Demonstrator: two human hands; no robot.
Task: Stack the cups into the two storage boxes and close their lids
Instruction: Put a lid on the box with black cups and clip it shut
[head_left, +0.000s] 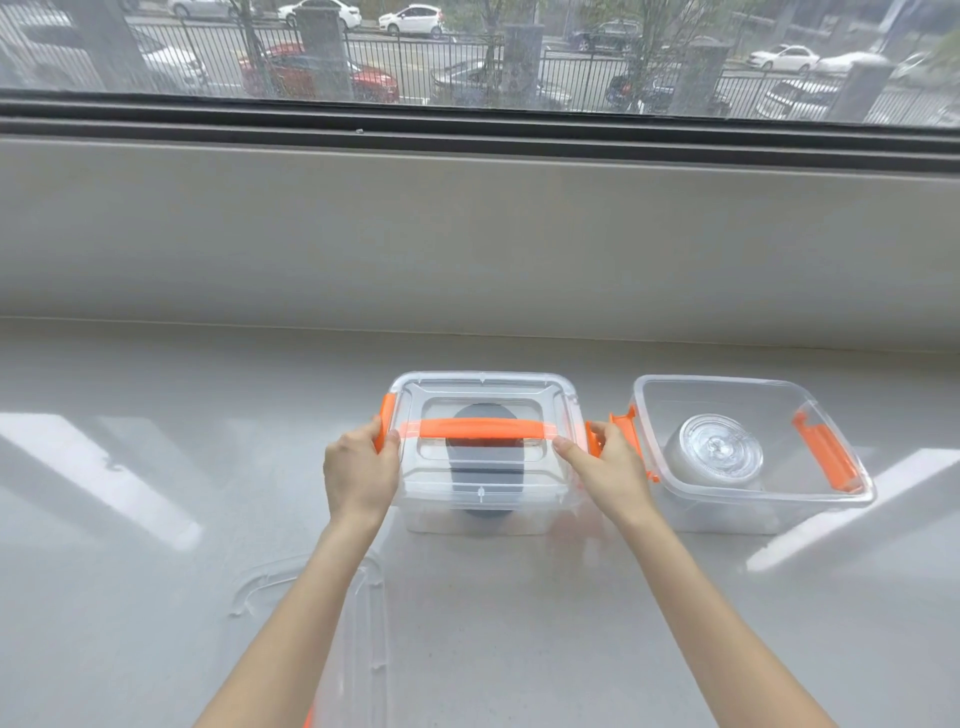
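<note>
A: Head view, and both hands are on the left box (483, 499), one at each end, with the lid (483, 387) seated on top.

B: How's the left hand (358, 475) set?

A: Fingers curled round the left end, thumb up on the lid's edge, right at the orange left latch (385, 421). A loose, half-closed grip, pressing that end rather than clenched.

B: And the right hand (610, 467)?

A: Mirror image. Thumb laid on the lid near the end of the orange handle (480, 430), fingers wrapped round the right end at the right latch (595, 441). Whether either latch is snapped home, I can't tell.

B: Anything inside?

A: A dark cup (483, 467) shows through the clear lid and wall, sitting in the middle. It's blurred by the plastic, so I can't tell whether it's one cup or a stack.

B: The other box?

A: The right box (753, 512) stands just beside the first, lid off, and neither hand reaches for it. A clear cup (714, 452) sits upside down in it, toward its left side. Orange latches hang on both ends, the far-right one (826, 452) folded down.

B: Where's its lid?

A: A spare lid (363, 623) lies flat on the counter (156, 519), near and left, partly under the left forearm. It's clear plastic, with a bit of orange at the bottom edge.

B: Behind it all?

A: A window (467, 52) along the far side, parked cars beyond.
</note>
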